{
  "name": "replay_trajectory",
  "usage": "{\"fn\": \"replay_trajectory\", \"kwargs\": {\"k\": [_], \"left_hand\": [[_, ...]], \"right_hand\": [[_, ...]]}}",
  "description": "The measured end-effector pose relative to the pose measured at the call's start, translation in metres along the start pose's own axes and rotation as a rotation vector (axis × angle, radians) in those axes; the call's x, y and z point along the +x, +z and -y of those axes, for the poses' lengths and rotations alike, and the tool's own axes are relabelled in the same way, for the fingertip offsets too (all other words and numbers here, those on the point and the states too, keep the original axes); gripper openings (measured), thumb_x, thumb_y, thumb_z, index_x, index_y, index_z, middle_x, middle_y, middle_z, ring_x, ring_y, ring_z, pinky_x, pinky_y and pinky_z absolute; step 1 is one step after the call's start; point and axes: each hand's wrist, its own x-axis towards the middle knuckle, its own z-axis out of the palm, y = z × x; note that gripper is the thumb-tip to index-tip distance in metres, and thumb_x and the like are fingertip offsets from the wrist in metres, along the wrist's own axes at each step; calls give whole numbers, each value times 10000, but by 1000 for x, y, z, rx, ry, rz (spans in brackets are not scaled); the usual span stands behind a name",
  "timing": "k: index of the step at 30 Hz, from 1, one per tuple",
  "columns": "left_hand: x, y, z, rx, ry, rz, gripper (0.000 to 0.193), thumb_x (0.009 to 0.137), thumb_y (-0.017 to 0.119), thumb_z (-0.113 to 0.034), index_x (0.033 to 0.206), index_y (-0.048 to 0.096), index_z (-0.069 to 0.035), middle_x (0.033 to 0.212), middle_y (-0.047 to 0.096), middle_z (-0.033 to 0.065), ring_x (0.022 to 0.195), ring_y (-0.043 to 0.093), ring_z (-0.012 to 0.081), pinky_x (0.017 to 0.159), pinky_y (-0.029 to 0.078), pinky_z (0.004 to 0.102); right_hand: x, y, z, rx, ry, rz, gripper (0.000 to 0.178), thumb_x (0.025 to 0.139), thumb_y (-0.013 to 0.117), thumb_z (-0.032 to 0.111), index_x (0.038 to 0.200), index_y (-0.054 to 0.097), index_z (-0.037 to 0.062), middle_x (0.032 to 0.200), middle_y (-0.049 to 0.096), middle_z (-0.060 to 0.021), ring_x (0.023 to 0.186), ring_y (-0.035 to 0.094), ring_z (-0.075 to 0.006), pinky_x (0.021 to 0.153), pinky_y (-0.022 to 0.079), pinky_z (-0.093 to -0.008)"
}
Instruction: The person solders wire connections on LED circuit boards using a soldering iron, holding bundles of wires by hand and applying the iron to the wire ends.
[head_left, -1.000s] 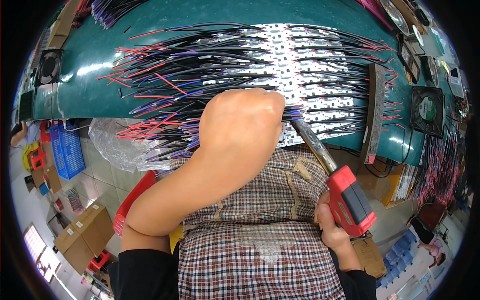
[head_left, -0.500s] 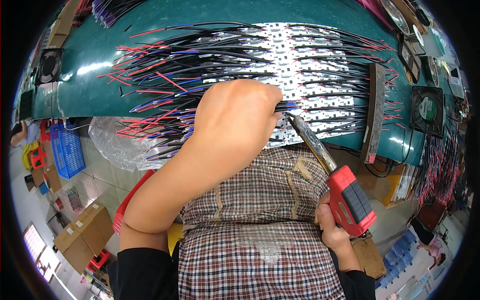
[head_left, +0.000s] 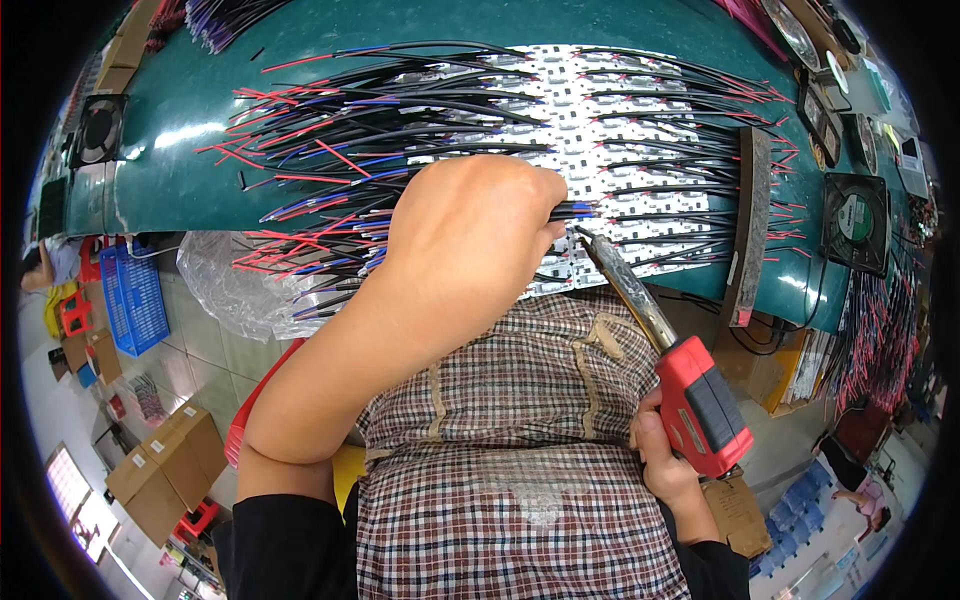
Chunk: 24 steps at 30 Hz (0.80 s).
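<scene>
My left hand (head_left: 470, 230) is closed in a pinch over the white circuit boards (head_left: 570, 100). It holds a black wire (head_left: 578, 210) whose blue end sticks out past the fingertips onto a board. Much of that wire is hidden under the hand. My right hand (head_left: 665, 450) grips a red and black soldering gun (head_left: 705, 410) from below. Its dark tip points up and left to the boards, just below and beside the blue wire end; whether it touches a board I cannot tell. Black wires (head_left: 440, 100) with red and blue ends fan out left of the boards.
More black wires run rightward from the boards, under a grey metal bar (head_left: 746, 225). Small fans stand at the right (head_left: 856, 222) and far left (head_left: 97, 130) of the green table (head_left: 330, 25). A plastic bag (head_left: 235, 290) hangs at the table's near edge.
My left hand and the soldering gun have shifted only very slightly. The blue wire end and the gun's tip stay in nearly the same place.
</scene>
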Motion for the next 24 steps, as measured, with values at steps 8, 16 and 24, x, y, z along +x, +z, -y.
{"fn": "replay_trajectory", "kwargs": {"k": [8,16,24], "left_hand": [[-2,4,-4,46,24,-37,167,776,772,-142,836,691,-9,785,667,168,755,656,370,661,514,455],[-5,12,-8,123,89,-118,154,727,773,-100,776,648,-26,750,642,145,719,656,350,653,524,450],[-4,11,-12,166,91,-88,168,726,764,-96,736,614,-20,726,631,141,707,654,343,651,523,450]], "right_hand": [[2,1,-1,-75,-61,-20,216,852,736,51,1057,684,6,905,694,-115,802,690,-248,709,546,-363],[3,0,-4,-43,-38,32,236,849,742,49,1075,684,8,921,692,-107,809,686,-235,716,540,-352],[5,-1,-2,-59,-82,58,263,867,721,32,1122,660,6,926,671,-87,847,662,-205,761,526,-358]]}}
